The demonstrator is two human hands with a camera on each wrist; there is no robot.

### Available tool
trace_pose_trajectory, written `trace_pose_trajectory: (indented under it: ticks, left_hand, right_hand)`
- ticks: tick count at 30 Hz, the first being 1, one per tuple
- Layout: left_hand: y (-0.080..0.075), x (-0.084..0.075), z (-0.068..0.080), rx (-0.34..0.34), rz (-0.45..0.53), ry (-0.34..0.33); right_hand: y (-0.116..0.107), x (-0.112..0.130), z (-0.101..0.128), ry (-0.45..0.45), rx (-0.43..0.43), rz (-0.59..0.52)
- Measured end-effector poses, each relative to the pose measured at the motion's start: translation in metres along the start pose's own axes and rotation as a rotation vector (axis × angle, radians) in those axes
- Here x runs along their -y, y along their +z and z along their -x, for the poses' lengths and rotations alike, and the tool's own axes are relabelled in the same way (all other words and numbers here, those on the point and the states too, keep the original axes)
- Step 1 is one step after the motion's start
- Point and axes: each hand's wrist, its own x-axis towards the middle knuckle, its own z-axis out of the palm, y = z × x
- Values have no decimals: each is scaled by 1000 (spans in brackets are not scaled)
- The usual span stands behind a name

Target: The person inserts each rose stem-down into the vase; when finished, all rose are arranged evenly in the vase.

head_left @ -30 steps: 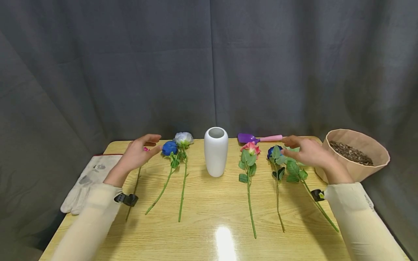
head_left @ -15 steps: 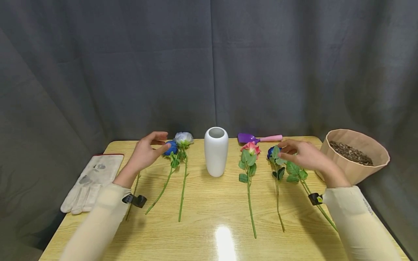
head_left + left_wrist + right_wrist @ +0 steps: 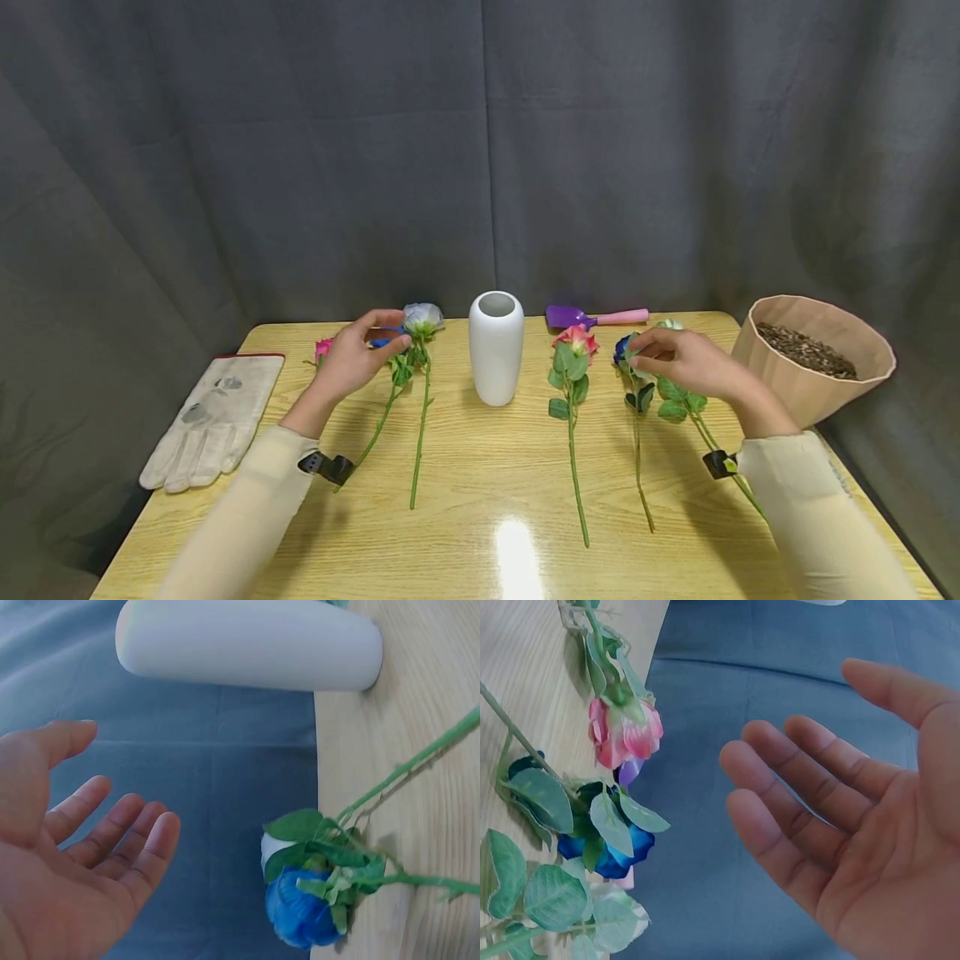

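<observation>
Left hand (image 3: 360, 354) and right hand (image 3: 690, 362) are both being held open above the far half of the table (image 3: 465, 475), fingers loosely bent, with nothing being gripped by either. In the head view the left blue flower (image 3: 304, 911) is being partly hidden by the left hand, though a gap between fingers and petals is being shown by the left wrist view. Just beside that bloom, near the far edge, a white flower (image 3: 422, 320) is being seen, and on its other side a pink flower (image 3: 322, 347). Nearest the right hand, the right blue flower (image 3: 611, 855) is being shown apart from the fingers, a coral flower (image 3: 576, 338) being seen on one side and a pale flower (image 3: 670, 324) on the other. Between the two groups a white vase (image 3: 497, 358) is being supported upright. Along the far edge a purple shovel (image 3: 570, 317) is being carried; dark grains are being held by a pot (image 3: 787, 396) at the right edge, and the left edge is being overlapped by a glove (image 3: 202, 429).
</observation>
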Motion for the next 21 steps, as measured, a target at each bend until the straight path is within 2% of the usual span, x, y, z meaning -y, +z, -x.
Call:
trace_pose_trajectory:
  ticks: [12, 21]
  left_hand:
    - [19, -7, -3, 12, 110, 23]
    - [33, -13, -8, 15, 153, 41]
  right_hand:
    - [16, -2, -2, 11, 53, -77]
    - [23, 2, 0, 77, 119, -188]
